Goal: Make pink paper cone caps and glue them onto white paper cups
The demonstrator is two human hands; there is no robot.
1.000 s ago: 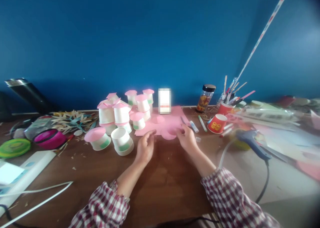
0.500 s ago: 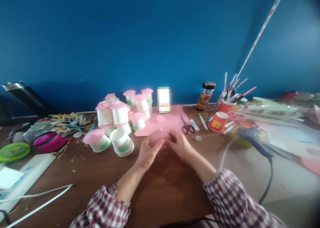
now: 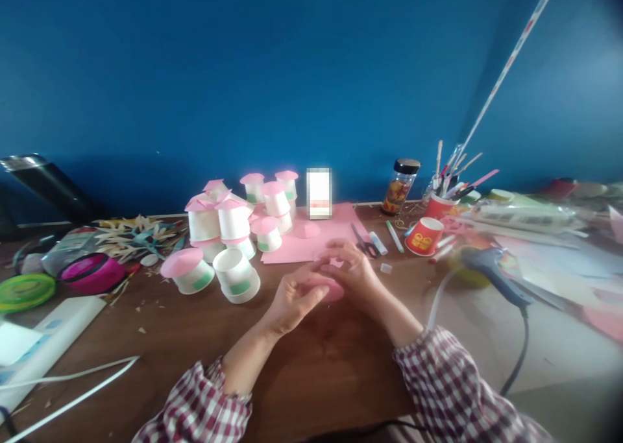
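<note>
both hands [image 3: 324,284] drawn nearer, pink piece [image 3: 333,292] seemingly lifted off sheet

Both forearms reach forward, converging at centre. Checked sleeves pushed up, wrists bare. Left hand [image 3: 292,299] angled inward, palm turned right, fingers [image 3: 311,293] loosely curled. Right hand [image 3: 354,275] knuckles up, fingers bent, tips meeting left hand's. 2 hands touching, slightly raised.

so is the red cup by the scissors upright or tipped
Tipped: the red cup lies on its side on the table, its mouth facing the camera's left.
</note>
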